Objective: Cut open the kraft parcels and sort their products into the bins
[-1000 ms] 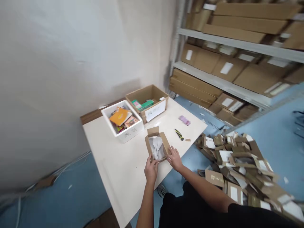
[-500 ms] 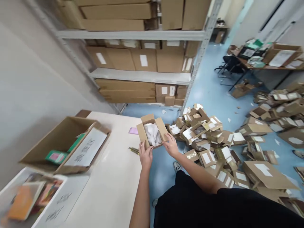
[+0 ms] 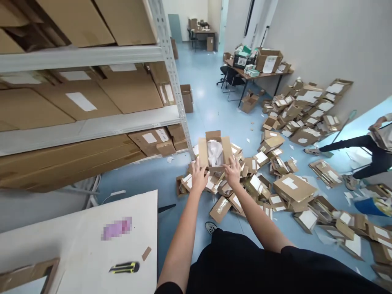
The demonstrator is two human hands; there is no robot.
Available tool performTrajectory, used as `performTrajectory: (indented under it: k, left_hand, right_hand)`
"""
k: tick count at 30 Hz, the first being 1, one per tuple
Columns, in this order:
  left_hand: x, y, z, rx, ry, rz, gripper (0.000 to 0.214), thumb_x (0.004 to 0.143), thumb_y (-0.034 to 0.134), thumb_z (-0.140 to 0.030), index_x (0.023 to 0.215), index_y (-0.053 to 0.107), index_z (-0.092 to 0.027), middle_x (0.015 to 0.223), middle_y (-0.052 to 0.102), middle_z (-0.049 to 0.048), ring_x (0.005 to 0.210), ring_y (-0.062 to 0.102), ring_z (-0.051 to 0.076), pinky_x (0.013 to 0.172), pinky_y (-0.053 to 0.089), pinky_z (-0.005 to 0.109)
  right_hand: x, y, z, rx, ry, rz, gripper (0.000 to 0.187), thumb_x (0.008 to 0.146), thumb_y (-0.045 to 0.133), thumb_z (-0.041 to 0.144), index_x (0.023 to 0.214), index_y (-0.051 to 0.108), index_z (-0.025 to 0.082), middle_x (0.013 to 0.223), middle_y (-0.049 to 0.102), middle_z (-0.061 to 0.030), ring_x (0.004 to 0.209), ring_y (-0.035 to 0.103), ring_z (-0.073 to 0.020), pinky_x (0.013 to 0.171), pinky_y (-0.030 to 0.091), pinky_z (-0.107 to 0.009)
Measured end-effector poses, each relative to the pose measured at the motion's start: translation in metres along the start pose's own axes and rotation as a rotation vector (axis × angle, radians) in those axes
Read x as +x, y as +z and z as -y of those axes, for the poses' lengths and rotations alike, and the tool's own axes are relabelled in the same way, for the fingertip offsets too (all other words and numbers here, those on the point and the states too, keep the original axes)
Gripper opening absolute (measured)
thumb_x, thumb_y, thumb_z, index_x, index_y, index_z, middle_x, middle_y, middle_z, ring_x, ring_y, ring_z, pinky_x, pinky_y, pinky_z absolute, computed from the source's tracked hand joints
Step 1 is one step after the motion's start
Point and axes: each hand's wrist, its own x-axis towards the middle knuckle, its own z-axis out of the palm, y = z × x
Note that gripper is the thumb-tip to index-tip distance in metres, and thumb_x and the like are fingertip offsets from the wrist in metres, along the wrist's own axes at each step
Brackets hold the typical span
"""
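Two hands: the left hand (image 3: 199,178) and the right hand (image 3: 233,174) are held out at arm's length, past the right edge of the tabletop (image 3: 76,245) and above the floor (image 3: 208,106).
Fingers: on both hands they are spread and nearly straight, and nothing is gripped; whether the tips touch the cardboard cannot be told.
Small box (image 3: 203,152): it is seen in the air just beyond the fingertips, with its flaps open upward and white paper (image 3: 214,152) shown inside.
Key relation: the small box is placed straight ahead of the hands and between them. Its near left corner is met by the left fingers and its near right corner by the right fingers, so neither hand is nearer.
Long axis: it is directed away from the person, in line with the forearms.
Below: a heap of boxes (image 3: 254,183) is spread over the floor beside the foot of the shelf rack (image 3: 171,77).
Tabletop items: a utility knife (image 3: 124,267) and a cardboard scrap (image 3: 146,253) are left near the right edge, well apart from both hands.
Other person (image 3: 367,151): seen at the far right, well apart.
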Motion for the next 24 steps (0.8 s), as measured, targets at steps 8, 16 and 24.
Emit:
performTrajectory:
  k: [8, 16, 24]
  left_hand:
    - [-0.006, -0.003, -0.006, 0.005, -0.023, -0.017, 0.049, 0.094, 0.062, -0.021, 0.142, 0.064, -0.026, 0.175, 0.030, 0.0061, 0.163, 0.021, 0.037, 0.128, 0.035, 0.062]
    - [-0.065, -0.063, 0.039, 0.099, -0.238, -0.215, 0.041, 0.096, 0.060, -0.023, 0.136, 0.070, -0.025, 0.172, 0.036, 0.0073, 0.161, 0.027, 0.036, 0.129, 0.035, 0.060]
    - [-0.186, -0.126, 0.057, 0.196, -0.523, -0.410, 0.045, 0.096, 0.060, -0.021, 0.140, 0.066, -0.026, 0.173, 0.034, 0.0069, 0.162, 0.027, 0.034, 0.128, 0.037, 0.059]
  right_hand:
    - [0.024, 0.006, -0.030, 0.055, -0.031, 0.000, 0.041, 0.091, 0.057, 0.016, 0.128, 0.073, 0.021, 0.160, 0.049, -0.0128, 0.154, 0.036, -0.0363, 0.121, 0.041, -0.061]
    - [0.018, 0.039, 0.085, 0.303, -0.296, 0.146, 0.044, 0.090, 0.058, 0.012, 0.131, 0.072, 0.023, 0.165, 0.042, -0.0100, 0.156, 0.031, -0.0346, 0.125, 0.037, -0.060]
    - [-0.012, 0.050, 0.225, 0.464, -0.663, 0.371, 0.045, 0.092, 0.062, 0.014, 0.136, 0.070, 0.022, 0.172, 0.031, -0.0097, 0.159, 0.026, -0.0388, 0.126, 0.034, -0.062]
